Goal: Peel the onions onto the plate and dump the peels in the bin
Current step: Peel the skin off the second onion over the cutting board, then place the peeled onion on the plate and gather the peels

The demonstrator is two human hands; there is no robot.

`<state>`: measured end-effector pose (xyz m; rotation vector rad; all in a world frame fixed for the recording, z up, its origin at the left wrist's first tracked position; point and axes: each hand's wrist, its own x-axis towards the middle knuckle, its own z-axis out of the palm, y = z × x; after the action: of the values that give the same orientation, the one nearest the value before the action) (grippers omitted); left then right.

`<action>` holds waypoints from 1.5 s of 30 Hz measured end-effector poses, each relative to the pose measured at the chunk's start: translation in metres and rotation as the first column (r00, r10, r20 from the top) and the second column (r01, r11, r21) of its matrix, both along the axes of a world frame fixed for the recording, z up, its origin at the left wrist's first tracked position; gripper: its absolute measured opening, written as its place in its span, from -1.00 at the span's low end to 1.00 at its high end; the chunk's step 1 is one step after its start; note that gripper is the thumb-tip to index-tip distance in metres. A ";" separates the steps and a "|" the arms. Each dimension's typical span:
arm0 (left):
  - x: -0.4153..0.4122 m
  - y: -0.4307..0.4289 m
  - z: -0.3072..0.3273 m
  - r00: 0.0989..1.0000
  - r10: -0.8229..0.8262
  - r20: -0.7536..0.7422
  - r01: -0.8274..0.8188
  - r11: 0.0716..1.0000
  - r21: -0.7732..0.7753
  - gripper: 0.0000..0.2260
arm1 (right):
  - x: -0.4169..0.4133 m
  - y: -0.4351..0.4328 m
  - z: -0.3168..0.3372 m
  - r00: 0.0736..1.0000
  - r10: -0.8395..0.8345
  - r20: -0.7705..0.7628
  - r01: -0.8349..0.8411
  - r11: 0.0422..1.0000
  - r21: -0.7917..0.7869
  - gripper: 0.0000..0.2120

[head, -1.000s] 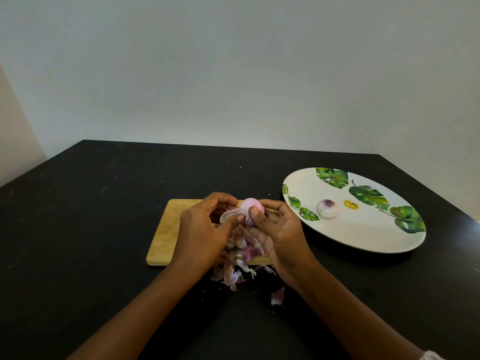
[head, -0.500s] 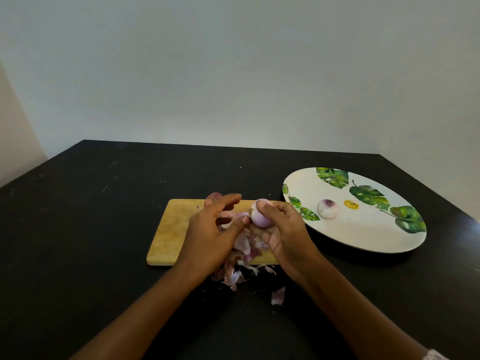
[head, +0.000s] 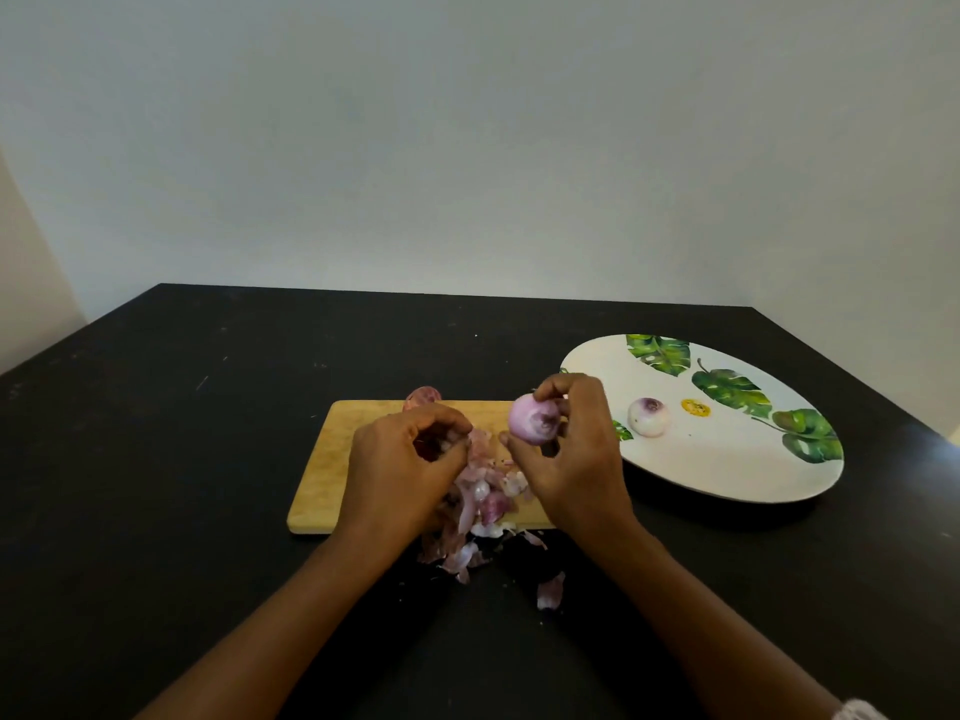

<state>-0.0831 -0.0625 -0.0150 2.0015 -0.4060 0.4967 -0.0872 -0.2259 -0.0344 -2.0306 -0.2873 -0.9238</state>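
Observation:
My right hand (head: 576, 459) pinches a peeled pale purple onion (head: 532, 419) above the right end of the wooden cutting board (head: 332, 459). My left hand (head: 400, 459) is curled over the board beside it, and its fingertips seem to hold a bit of peel. A heap of purple onion peels (head: 485, 491) lies between my hands and spills over the board's front edge onto the table. One peeled onion (head: 648, 417) sits on the white leaf-patterned plate (head: 727, 470) to the right. An unpeeled onion (head: 422, 396) peeks out behind the board.
Everything rests on a black table (head: 156, 459) against a pale wall. A loose peel (head: 550, 589) lies on the table near my right wrist. No bin shows in view.
My hands have come apart. The right one carried the onion to the right, toward the plate, while the left one dropped to the peel heap with the pulled-off skin.

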 end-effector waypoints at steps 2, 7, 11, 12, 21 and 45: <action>-0.001 0.000 -0.001 0.999 -0.025 0.029 0.024 0.998 0.059 -0.89 | 0.004 -0.009 0.002 0.997 -0.076 -0.034 0.077 0.997 0.027 -0.57; 0.000 0.000 -0.005 0.996 0.006 0.093 -0.024 0.981 0.190 -0.86 | 0.018 -0.037 -0.001 0.966 -0.254 -0.041 0.254 0.967 0.017 -0.59; 0.002 0.001 -0.007 0.994 0.050 0.095 -0.067 0.981 0.180 -0.84 | 0.024 -0.063 0.004 0.909 -0.412 -0.053 0.415 0.907 0.072 -0.62; 0.003 0.002 -0.008 0.991 0.069 0.111 -0.088 0.980 0.180 -0.83 | 0.024 -0.069 0.005 0.890 -0.452 -0.062 0.456 0.887 0.076 -0.62; 0.024 0.018 -0.014 0.959 0.222 0.179 -0.258 0.942 0.214 -0.68 | 0.022 -0.098 0.009 0.749 -0.586 -0.308 0.620 0.785 0.014 -0.49; 0.006 0.037 0.030 0.750 -0.323 -0.578 0.637 0.591 0.496 -0.39 | -0.032 -0.013 0.069 0.345 -0.057 -0.937 -0.584 0.768 -0.262 -0.30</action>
<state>-0.0771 -0.0251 0.0151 2.4520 -0.9325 -0.5557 -0.1196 -0.2389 0.0342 -2.5825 -0.2818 0.7440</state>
